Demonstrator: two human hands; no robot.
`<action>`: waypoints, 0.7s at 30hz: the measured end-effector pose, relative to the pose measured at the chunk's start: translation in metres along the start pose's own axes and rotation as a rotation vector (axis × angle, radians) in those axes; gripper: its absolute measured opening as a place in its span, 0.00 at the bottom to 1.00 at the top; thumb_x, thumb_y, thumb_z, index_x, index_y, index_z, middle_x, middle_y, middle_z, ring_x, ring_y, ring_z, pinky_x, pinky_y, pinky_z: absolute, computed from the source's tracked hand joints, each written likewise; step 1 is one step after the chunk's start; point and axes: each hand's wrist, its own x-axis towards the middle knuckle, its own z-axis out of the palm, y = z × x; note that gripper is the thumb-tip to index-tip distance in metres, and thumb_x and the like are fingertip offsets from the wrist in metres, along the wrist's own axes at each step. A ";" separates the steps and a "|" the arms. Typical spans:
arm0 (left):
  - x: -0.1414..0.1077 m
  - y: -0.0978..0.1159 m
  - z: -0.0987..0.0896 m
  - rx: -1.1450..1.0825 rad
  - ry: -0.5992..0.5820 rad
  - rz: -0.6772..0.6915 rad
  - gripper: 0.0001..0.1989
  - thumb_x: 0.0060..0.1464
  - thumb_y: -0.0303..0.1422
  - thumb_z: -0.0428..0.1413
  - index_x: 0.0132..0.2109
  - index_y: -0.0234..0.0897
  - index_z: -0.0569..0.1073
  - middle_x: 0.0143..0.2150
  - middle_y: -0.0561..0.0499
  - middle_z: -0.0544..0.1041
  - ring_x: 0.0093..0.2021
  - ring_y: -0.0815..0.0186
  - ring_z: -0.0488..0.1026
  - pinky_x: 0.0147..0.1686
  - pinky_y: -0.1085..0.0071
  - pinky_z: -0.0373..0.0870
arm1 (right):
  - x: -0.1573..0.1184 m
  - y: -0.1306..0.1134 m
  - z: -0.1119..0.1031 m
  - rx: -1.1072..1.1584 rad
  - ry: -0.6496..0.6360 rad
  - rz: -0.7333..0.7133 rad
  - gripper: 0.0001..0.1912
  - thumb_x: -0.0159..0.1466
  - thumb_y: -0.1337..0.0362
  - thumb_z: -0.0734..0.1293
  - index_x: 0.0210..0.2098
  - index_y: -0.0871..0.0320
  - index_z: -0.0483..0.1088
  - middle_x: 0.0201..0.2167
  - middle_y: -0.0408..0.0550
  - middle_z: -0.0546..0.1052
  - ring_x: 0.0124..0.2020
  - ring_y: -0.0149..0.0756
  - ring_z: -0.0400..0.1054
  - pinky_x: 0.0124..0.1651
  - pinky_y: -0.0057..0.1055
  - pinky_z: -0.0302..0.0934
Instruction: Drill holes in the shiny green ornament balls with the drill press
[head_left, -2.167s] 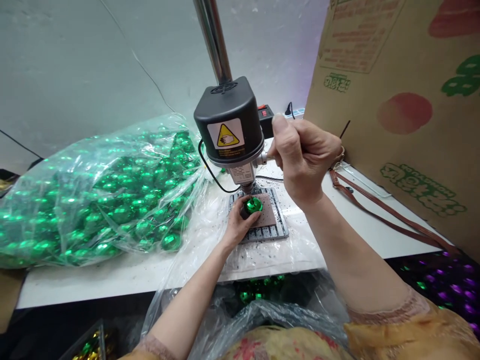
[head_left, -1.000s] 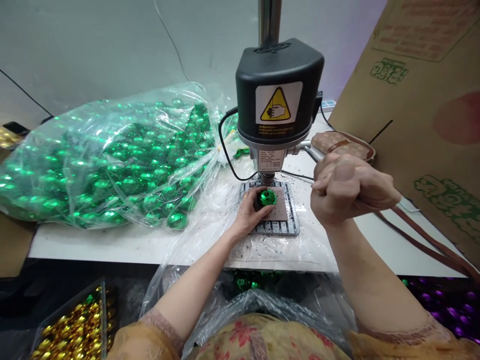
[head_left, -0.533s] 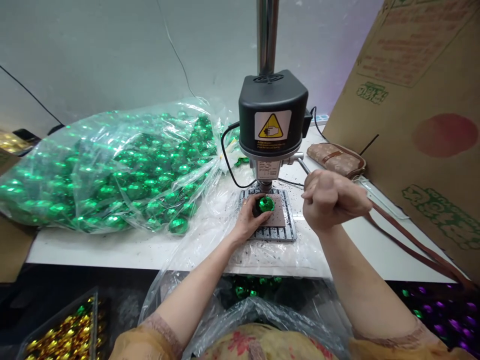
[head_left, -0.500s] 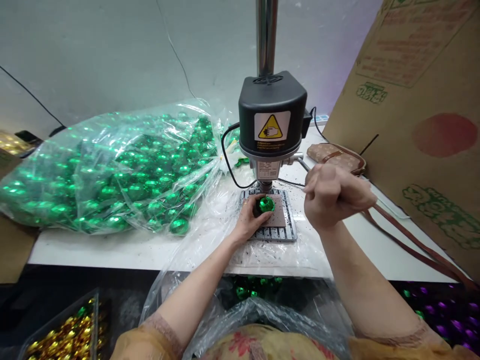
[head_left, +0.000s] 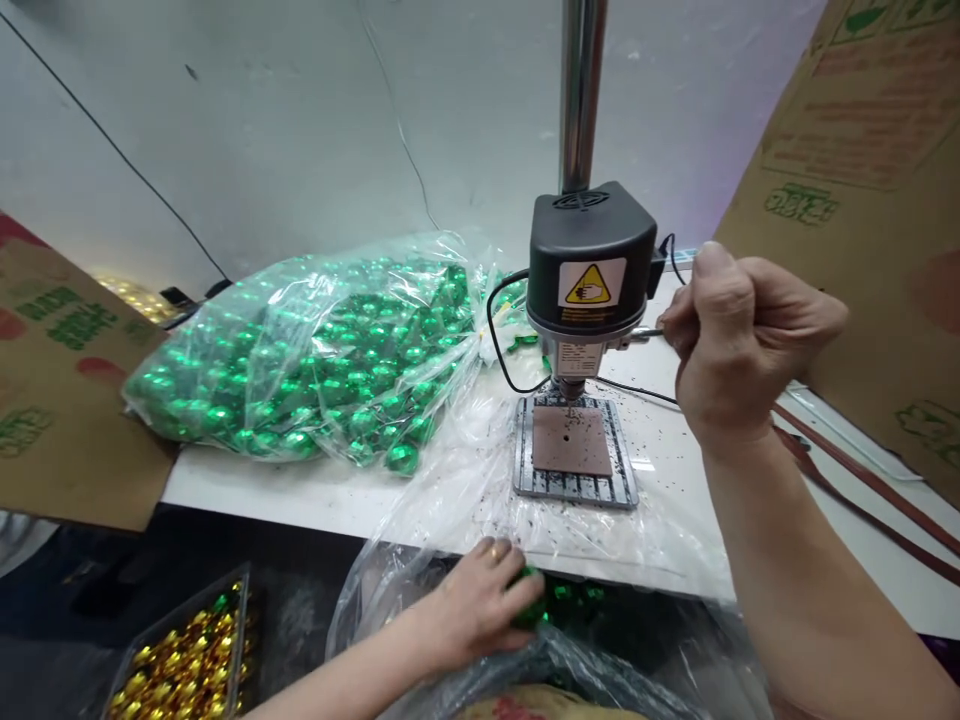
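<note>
Left grip [head_left: 484, 600] is curled around a green ball [head_left: 531, 592], just below the near edge of the table [head_left: 247, 485] and over an open bag [head_left: 600, 665] where more green glints show. The ball is probably hollow and light, its shiny faceted shell stiff but slippery and likely to dent or crack under a hard squeeze; fingertips spread around its middle should hold it best. It is round, so it has no long axis, and the hand hides which way any opening faces.

Right grip [head_left: 750, 350] is closed around the outer end of the lever [head_left: 645, 335]. That looks like stiff metal, best held far from the hub; its long axis runs roughly level, pointing rightward from the drill [head_left: 589, 275].

Beyond, a pad [head_left: 553, 455] with a dark hole lies flat on the slotted plate [head_left: 628, 492], under the drill, chips scattered around. Left of these lies a plump sack [head_left: 315, 350] of similar balls.
</note>
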 end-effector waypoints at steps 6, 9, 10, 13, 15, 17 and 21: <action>-0.016 -0.029 -0.012 0.101 0.240 -0.058 0.17 0.62 0.36 0.57 0.57 0.40 0.69 0.52 0.42 0.78 0.57 0.54 0.74 0.56 0.56 0.72 | 0.000 0.003 0.004 0.074 0.044 -0.064 0.19 0.62 0.69 0.66 0.15 0.60 0.65 0.10 0.35 0.59 0.14 0.19 0.53 0.19 0.28 0.42; -0.013 -0.082 -0.035 0.299 0.680 -0.493 0.18 0.62 0.31 0.56 0.58 0.45 0.68 0.57 0.42 0.74 0.64 0.52 0.68 0.63 0.47 0.66 | -0.001 0.004 0.003 0.063 0.041 -0.058 0.19 0.61 0.68 0.66 0.14 0.59 0.65 0.10 0.35 0.59 0.14 0.21 0.57 0.19 0.28 0.45; -0.016 -0.101 -0.042 0.367 0.800 -0.689 0.21 0.61 0.34 0.57 0.60 0.44 0.66 0.61 0.40 0.71 0.67 0.50 0.64 0.66 0.43 0.61 | -0.001 0.004 0.002 0.057 0.040 -0.050 0.19 0.61 0.67 0.66 0.14 0.59 0.65 0.10 0.35 0.60 0.14 0.22 0.58 0.20 0.29 0.47; -0.036 -0.149 -0.052 0.313 0.967 -1.242 0.39 0.58 0.46 0.58 0.69 0.32 0.55 0.69 0.28 0.58 0.73 0.41 0.52 0.70 0.38 0.50 | -0.003 0.004 0.002 0.045 0.057 -0.023 0.18 0.61 0.66 0.67 0.15 0.58 0.67 0.10 0.35 0.61 0.14 0.23 0.58 0.20 0.30 0.51; -0.046 -0.171 -0.046 0.086 0.879 -1.451 0.49 0.58 0.51 0.56 0.73 0.26 0.44 0.72 0.22 0.49 0.75 0.37 0.43 0.69 0.37 0.49 | -0.003 0.004 0.003 0.050 0.067 -0.019 0.17 0.60 0.67 0.67 0.15 0.58 0.67 0.10 0.35 0.61 0.14 0.24 0.59 0.19 0.30 0.49; -0.044 -0.189 -0.037 -0.077 0.755 -1.483 0.53 0.59 0.55 0.53 0.75 0.28 0.36 0.75 0.22 0.39 0.77 0.36 0.34 0.69 0.38 0.48 | -0.004 0.004 0.005 0.070 0.076 -0.041 0.16 0.59 0.68 0.67 0.15 0.58 0.67 0.09 0.35 0.59 0.13 0.24 0.59 0.19 0.30 0.45; -0.010 -0.229 -0.024 -0.057 0.706 -1.418 0.49 0.63 0.53 0.48 0.75 0.29 0.33 0.76 0.24 0.30 0.77 0.38 0.28 0.71 0.42 0.47 | -0.004 0.002 0.007 0.055 0.109 -0.082 0.17 0.59 0.68 0.66 0.14 0.57 0.62 0.10 0.35 0.56 0.13 0.23 0.55 0.20 0.31 0.43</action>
